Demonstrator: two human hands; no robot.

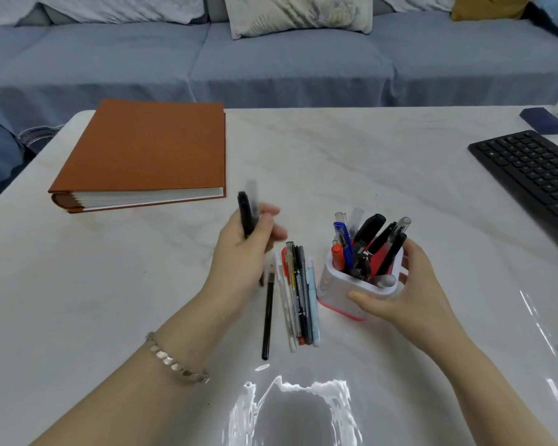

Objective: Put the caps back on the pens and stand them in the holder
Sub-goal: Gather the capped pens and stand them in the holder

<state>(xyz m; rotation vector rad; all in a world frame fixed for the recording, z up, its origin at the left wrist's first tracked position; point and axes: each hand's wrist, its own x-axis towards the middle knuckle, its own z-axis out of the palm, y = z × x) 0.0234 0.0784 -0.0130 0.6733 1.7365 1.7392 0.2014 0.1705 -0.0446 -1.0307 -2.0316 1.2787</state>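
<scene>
My left hand (pixel 245 249) is closed around two pens (pixel 248 207), one black and one clear, held upright and blurred. Just right of it, several capped pens (pixel 298 297) lie side by side on the table, with a thin black pen (pixel 267 320) lying apart on their left. My right hand (pixel 400 288) grips the white holder (pixel 331 284), which has a pink base. My thumb presses its front and my fingers wrap its right side. Several pens (pixel 371 246) stand inside it, black, blue and orange among them.
A thick brown album (pixel 142 152) lies at the back left of the white marble table (pixel 335 156). A black keyboard (pixel 535 178) runs along the right edge, with a dark blue box (pixel 543 119) behind it. A blue sofa (pixel 271 59) stands beyond the table.
</scene>
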